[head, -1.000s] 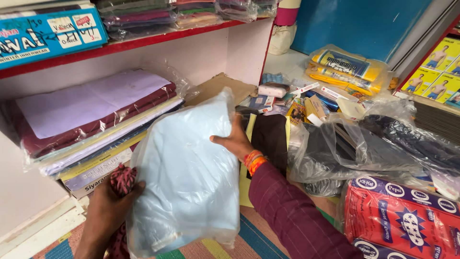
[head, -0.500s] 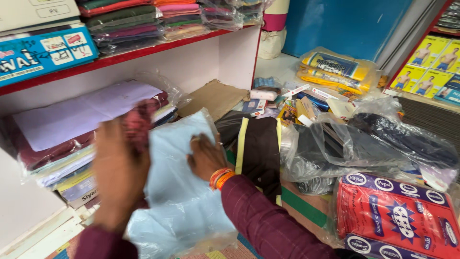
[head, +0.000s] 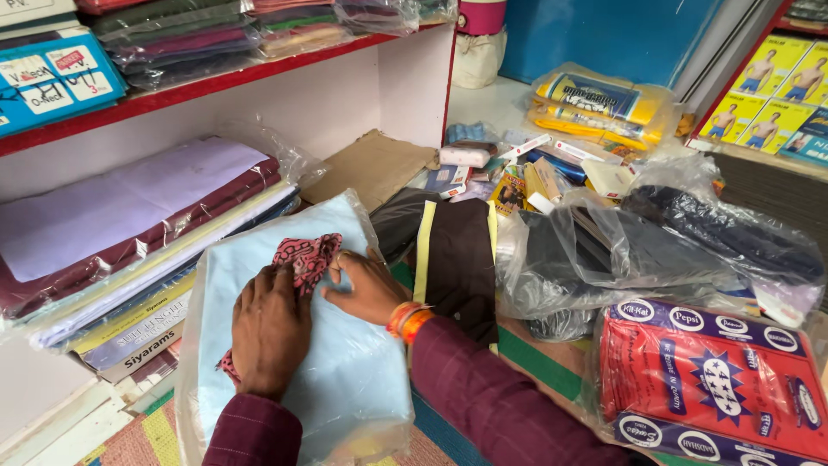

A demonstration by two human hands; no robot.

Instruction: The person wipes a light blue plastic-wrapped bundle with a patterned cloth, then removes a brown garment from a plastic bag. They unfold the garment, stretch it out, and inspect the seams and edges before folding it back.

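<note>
A pale blue folded cloth in a clear plastic bag (head: 349,371) lies in front of me on the floor. My left hand (head: 269,332) presses a red patterned rag (head: 306,256) flat on top of the bag. My right hand (head: 366,287) rests on the bag beside the rag, fingertips touching it, with orange bangles on the wrist. Both arms wear maroon sleeves.
A low shelf at the left holds a stack of bagged fabrics (head: 129,224), lilac and maroon on top. A dark garment with yellow stripes (head: 453,259) lies just right of the bag. Dark clothes in plastic (head: 655,250) and a red packet (head: 716,380) sit at right.
The bag was held upright in both hands; now it lies flat. My left hand came over with the red rag and now presses it on the bag.
</note>
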